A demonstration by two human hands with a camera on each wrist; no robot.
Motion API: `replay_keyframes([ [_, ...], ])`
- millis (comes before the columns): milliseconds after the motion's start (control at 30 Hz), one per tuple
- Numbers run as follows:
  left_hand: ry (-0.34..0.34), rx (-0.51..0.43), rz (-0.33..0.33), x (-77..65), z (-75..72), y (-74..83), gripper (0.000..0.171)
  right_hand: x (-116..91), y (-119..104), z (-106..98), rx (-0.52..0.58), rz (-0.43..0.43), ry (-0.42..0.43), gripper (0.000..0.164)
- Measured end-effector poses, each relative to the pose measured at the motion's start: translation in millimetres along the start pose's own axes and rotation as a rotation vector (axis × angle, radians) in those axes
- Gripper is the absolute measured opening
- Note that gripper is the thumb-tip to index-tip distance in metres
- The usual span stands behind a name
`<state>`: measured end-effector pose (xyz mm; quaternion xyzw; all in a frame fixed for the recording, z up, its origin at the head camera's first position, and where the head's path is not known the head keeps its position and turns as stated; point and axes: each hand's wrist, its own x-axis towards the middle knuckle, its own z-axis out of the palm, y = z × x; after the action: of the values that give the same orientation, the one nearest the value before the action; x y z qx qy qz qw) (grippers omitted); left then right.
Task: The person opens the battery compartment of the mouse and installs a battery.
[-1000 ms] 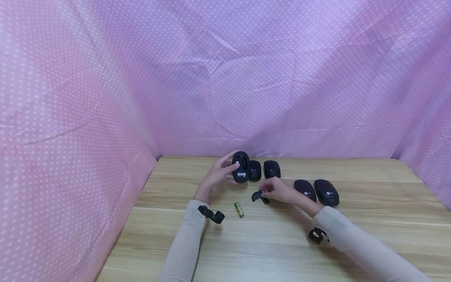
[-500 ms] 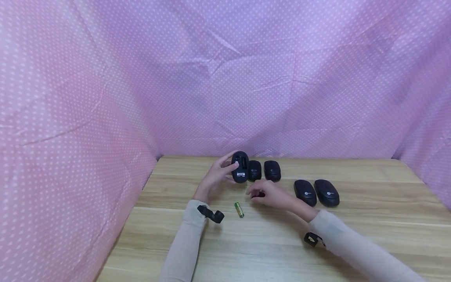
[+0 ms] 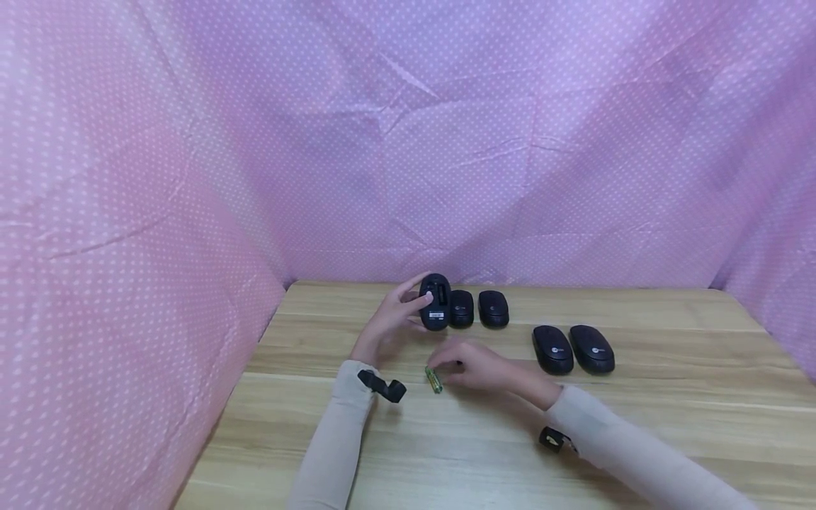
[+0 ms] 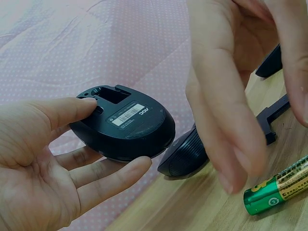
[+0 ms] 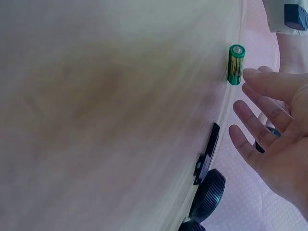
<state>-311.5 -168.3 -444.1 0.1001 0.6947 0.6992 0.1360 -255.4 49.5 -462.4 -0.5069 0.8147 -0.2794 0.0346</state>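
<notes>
In the head view my left hand [image 3: 397,310] holds a black computer mouse [image 3: 435,315] off the table, underside toward me. Its uncovered battery slot [image 4: 111,95] looks vacant in the left wrist view, with the thumb pressing beside it. My right hand [image 3: 479,364] is over the table, fingers parted and holding nothing, close beside a green and gold battery [image 3: 435,382]. That battery lies on the wood; the right wrist view shows a small gap between it and the fingertips. A black battery cover [image 5: 211,139] rests on the table, hidden under my right hand in the head view.
Two black mice, one at the back [image 3: 494,309] and one just right of the held mouse [image 3: 462,309], sit on the wooden table [image 3: 663,439]. Another pair, a mouse [image 3: 552,350] and its neighbour [image 3: 592,350], stands further right. Pink dotted cloth [image 3: 408,177] hangs behind.
My right hand has let go of the battery cover, leaving it on the table, and has moved left and nearer to me, to the battery. The left hand and its mouse stay still.
</notes>
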Motion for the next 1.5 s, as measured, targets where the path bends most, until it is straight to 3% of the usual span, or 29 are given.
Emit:
replay_keyframes([
  [400, 0.005, 0.014, -0.002, 1.8, -1.8, 0.1, 0.057, 5, -6, 6, -0.032, -0.013, -0.040, 0.038],
  [600, 0.003, 0.024, -0.013, 2.5, -3.0, 1.4, 0.056, 6, -9, 5, -0.049, 0.049, -0.067, 0.028],
  [900, -0.006, 0.026, -0.025, 3.5, -5.4, 2.9, 0.054, 8, -12, 3, -0.050, 0.067, -0.092, 0.016],
  [1233, 0.004, 0.010, -0.022, 6.3, -4.7, 0.9, 0.052, 10, -13, -3, 0.131, 0.144, -0.167, 0.012],
  [1500, -0.009, 0.009, -0.019, 7.7, -4.6, 0.0, 0.055, 13, -5, -14, 0.265, 0.180, -0.104, 0.011],
])
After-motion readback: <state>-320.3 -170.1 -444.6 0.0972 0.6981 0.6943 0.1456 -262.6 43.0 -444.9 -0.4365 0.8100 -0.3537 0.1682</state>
